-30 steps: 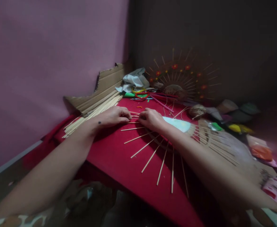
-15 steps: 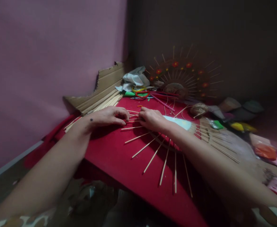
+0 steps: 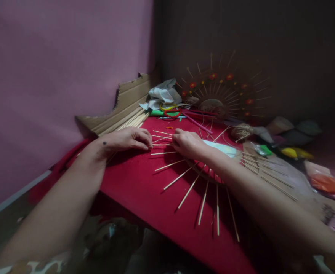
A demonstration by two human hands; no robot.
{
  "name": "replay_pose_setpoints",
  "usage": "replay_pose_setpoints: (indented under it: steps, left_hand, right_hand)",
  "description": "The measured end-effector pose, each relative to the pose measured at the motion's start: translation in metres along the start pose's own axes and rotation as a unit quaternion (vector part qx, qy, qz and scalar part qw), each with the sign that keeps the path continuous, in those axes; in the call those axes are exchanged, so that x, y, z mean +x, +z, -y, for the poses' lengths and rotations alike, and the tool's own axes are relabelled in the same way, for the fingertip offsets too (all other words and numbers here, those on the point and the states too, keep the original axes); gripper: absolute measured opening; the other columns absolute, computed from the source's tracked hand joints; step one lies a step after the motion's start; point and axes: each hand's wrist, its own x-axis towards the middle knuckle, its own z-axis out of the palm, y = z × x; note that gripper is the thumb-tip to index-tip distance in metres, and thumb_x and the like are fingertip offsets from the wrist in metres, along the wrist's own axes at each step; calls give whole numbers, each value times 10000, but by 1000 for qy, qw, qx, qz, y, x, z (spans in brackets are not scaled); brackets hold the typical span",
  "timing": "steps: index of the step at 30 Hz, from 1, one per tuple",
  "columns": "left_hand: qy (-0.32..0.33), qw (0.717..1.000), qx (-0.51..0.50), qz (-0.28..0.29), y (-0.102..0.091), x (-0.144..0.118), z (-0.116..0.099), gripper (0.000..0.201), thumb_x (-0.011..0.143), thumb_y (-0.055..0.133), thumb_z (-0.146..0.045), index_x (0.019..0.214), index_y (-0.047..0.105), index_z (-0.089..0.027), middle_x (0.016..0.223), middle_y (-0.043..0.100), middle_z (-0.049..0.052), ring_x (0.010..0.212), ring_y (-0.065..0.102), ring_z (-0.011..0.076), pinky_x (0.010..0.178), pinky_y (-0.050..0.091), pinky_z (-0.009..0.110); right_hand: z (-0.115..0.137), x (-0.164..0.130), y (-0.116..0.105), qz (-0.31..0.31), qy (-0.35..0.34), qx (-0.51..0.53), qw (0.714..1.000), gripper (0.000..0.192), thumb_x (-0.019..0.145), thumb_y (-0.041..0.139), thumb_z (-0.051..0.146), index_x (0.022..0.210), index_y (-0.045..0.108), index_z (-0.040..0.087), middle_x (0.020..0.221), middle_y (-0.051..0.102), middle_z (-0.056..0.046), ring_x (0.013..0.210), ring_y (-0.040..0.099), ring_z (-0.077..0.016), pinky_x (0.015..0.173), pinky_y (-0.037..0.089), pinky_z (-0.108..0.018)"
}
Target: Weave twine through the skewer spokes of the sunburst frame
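Observation:
Thin wooden sticks (image 3: 171, 182) spread outward in a ring on a red-covered table (image 3: 144, 194), around a curved band partly hidden under my right forearm. My right hand (image 3: 188, 144) is closed over the inner part of the sticks on the left side; its fingertips are partly hidden. Just left of it, my left hand (image 3: 130, 139) is pinched, thumb against fingers, at the outer end of one stick. A pale blue piece (image 3: 221, 148) lies inside the ring, behind my right wrist.
Torn cardboard (image 3: 133, 91) and a bundle of sticks (image 3: 134, 121) lie along the wall. Behind are red-handled scissors (image 3: 173, 113), crumpled pale cloth (image 3: 164, 93), a twine ball (image 3: 241, 131) and a flower-decorated stick sunburst (image 3: 213, 76). Orange material in a bag (image 3: 324, 183) sits at right.
The ring of sticks has shifted a little to the right, together with my right hand. My left hand has moved slightly left, widening the gap between the hands.

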Motion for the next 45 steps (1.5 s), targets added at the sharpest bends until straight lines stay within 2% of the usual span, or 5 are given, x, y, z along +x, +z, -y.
replay_pose_setpoints:
  steps: [18, 29, 35, 40, 45]
  left_hand:
    - [-77, 991, 108, -29, 14, 1, -20, 231, 798, 566, -368, 859, 715, -202, 805, 697, 6, 735, 590, 140, 700, 423, 238]
    - [-7, 982, 186, -18, 24, 13, -33, 219, 867, 487, -271, 865, 685, -178, 842, 643, 28, 762, 552, 126, 710, 409, 232]
    - [67, 966, 239, -67, 28, 29, -24, 249, 875, 503, -297, 1045, 658, -201, 1041, 558, 84, 970, 517, 187, 864, 427, 313]
    - [19, 955, 283, -88, 26, 52, -15, 530, 794, 508, -208, 1319, 466, -144, 1333, 458, 149, 1220, 417, 262, 1038, 350, 405]
    - [-56, 964, 259, -38, 25, 79, -19, 317, 813, 440, -228, 1047, 642, -158, 1066, 644, 109, 995, 556, 234, 877, 425, 349]
  right_hand:
    - [-8, 3, 13, -69, 50, 25, 996, 221, 899, 439, 254, 938, 648, 192, 1024, 627, -87, 773, 599, -178, 581, 330, -274]
    - [-38, -27, 19, -43, 38, 416, 908, 202, 765, 643, 335, 747, 681, 138, 646, 610, 1, 609, 497, -106, 593, 367, -237]
    - [-44, -60, 4, -44, 35, 438, 897, 252, 769, 602, 372, 697, 668, 141, 590, 529, 16, 565, 432, -98, 562, 343, -253]
    - [-49, -89, -15, -76, -15, 410, 909, 181, 746, 562, 235, 581, 578, 162, 684, 537, -5, 638, 489, -119, 614, 371, -275]
    - [-54, -106, -12, -83, -11, 467, 881, 204, 706, 536, 210, 512, 490, 165, 888, 642, -55, 728, 556, -145, 670, 401, -299]
